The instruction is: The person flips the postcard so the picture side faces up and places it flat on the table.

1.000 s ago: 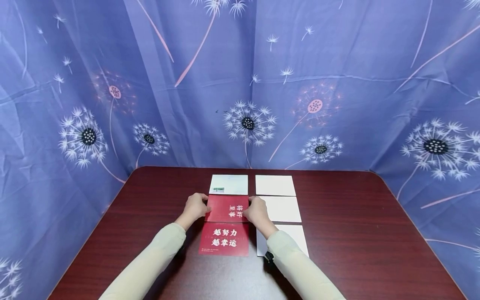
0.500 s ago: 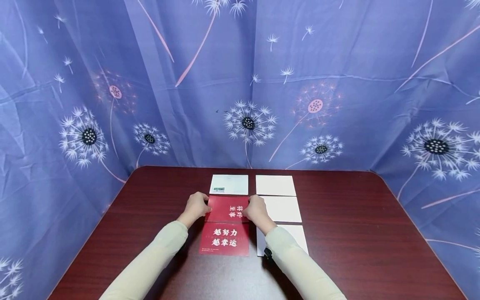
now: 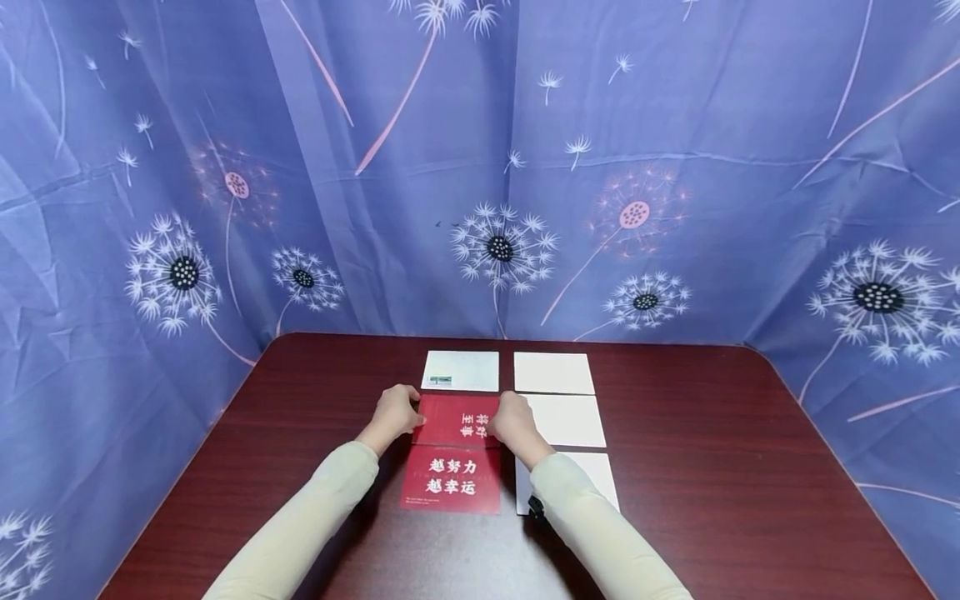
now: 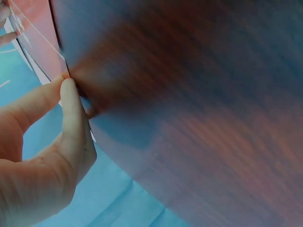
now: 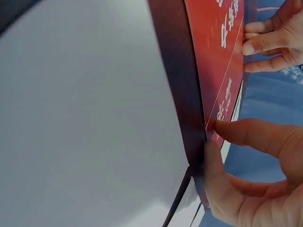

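Observation:
In the head view a red card (image 3: 444,419) with white characters turned sideways lies in the left column of cards. My left hand (image 3: 393,414) pinches its left edge; the left wrist view has thumb and index finger (image 4: 71,94) meeting at the corner. At the opposite edge my right hand (image 3: 516,423) pinches the same card between thumb and finger, also seen in the right wrist view, where its left part is gripped by the left hand (image 5: 277,42). A second red card (image 3: 450,500) with upright white characters lies directly below, its top edge against the first card.
Above the red cards lies a white card (image 3: 468,367) with a small green picture. A right column holds three white cards: back (image 3: 553,372), middle (image 3: 573,421) and front (image 3: 596,479), the front two partly under the right arm. A dandelion curtain (image 3: 405,275) borders the dark table (image 3: 697,467).
Both hands stay at the edges of the red card, which looks nearly unmoved. Only the head view has shifted very slightly.

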A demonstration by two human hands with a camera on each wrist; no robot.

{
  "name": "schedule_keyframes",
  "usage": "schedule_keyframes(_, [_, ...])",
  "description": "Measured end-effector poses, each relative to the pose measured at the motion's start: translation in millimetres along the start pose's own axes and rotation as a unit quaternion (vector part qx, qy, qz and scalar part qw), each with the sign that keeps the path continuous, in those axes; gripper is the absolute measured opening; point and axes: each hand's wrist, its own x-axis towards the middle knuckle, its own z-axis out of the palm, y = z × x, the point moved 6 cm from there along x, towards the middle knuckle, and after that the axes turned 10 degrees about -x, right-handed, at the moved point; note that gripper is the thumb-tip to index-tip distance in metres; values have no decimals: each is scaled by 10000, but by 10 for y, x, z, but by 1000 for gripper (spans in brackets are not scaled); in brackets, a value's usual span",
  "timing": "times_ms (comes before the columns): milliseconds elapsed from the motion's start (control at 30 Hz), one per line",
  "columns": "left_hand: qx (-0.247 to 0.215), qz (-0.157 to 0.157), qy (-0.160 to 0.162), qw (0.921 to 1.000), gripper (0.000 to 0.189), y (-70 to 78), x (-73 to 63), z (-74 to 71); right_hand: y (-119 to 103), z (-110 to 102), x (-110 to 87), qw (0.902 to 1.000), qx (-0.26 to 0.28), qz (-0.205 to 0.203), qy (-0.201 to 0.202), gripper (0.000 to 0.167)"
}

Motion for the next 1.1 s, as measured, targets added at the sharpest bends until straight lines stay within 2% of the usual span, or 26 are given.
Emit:
schedule_keyframes(133, [-58,-69,-132,9999,39,10,31,11,23,-9,13,9999,94,-19,-101,44])
schedule_keyframes(267, [-84,-124,-287,9995,38,12,57,-1,27,-7,15,9993,273,-69,-241,46])
schedule_keyframes(367, [-9,-113,-472,9988,37,27,76,-16,17,-25,18,9992,163,-188,-307,39])
schedule_keyframes(467, [66,-86,-652,9978,32,40,101,-39,20,-56,40,9989,62,-273,-364,24])
schedule_keyframes(533, [125,-44,-615,9980,28,49,129,-73,25,-91,71,9989,108,-321,-329,18])
schedule_keyframes(633, [145,169,-311,9993,25,65,191,-132,25,-161,149,9982,267,-528,-98,20])
schedule_keyframes(733, [-186,319,37,9993,28,64,263,-156,15,-204,237,9956,510,-781,87,29])
schedule_keyframes(867, [-986,333,302,9941,37,48,347,-126,7,-208,334,9908,1021,-876,124,36])
schedule_keyframes(1000, [-1639,321,317,9854,47,77,412,-92,-18,-202,404,9873,1297,-900,204,44])
schedule_keyframes(1100, [-1841,281,239,9822,50,115,446,-61,-46,-167,440,9876,1288,-899,67,49])
